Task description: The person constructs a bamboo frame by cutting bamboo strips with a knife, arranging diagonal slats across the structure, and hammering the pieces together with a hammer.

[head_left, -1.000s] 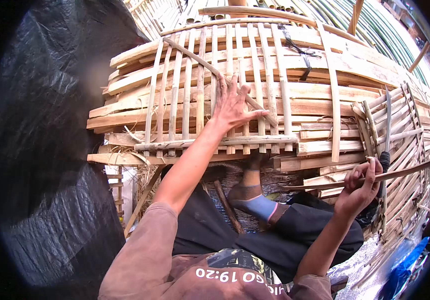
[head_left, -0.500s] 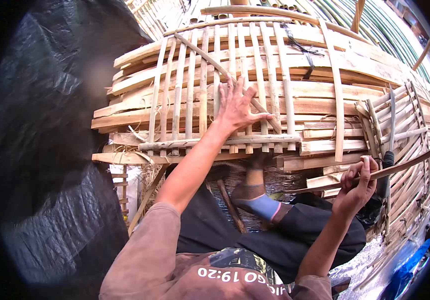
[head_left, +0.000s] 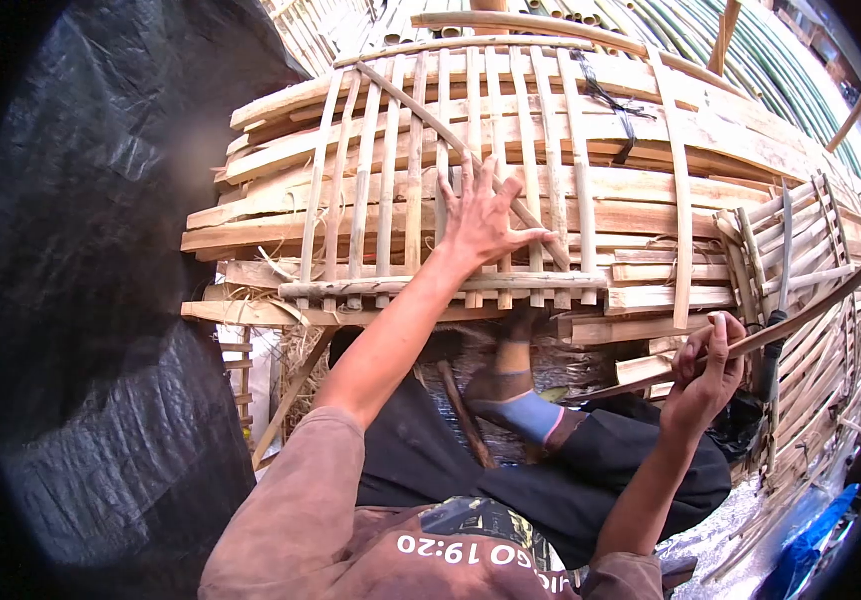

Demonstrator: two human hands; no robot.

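Note:
My left hand (head_left: 484, 222) lies with spread fingers on a rack of pale bamboo slats (head_left: 416, 190). A thin diagonal strip (head_left: 406, 98) crosses the slats and runs under those fingers. Along the rack's near edge lies a round crossbar (head_left: 381, 287). At the right, my right hand (head_left: 708, 375) is closed around a long, slim, curved brown piece (head_left: 801, 315), apart from the rack. It tapers to the left; whether it is a tool or a strip of wood I cannot tell. Beside that hand, a long blade (head_left: 787, 240) with a dark handle (head_left: 773, 345) stands against another slatted piece.
Stacked split wooden planks (head_left: 281, 205) lie under the rack. Black plastic sheeting (head_left: 121, 300) hangs at the left. Slatted bamboo work (head_left: 816, 400) fills the right side. Green bamboo poles (head_left: 691, 50) lie at the back. A foot in a blue sock (head_left: 521, 408) is below the planks.
The brown piece in my right hand has shifted slightly left, its far end now a little higher. My left hand remains spread on the rack.

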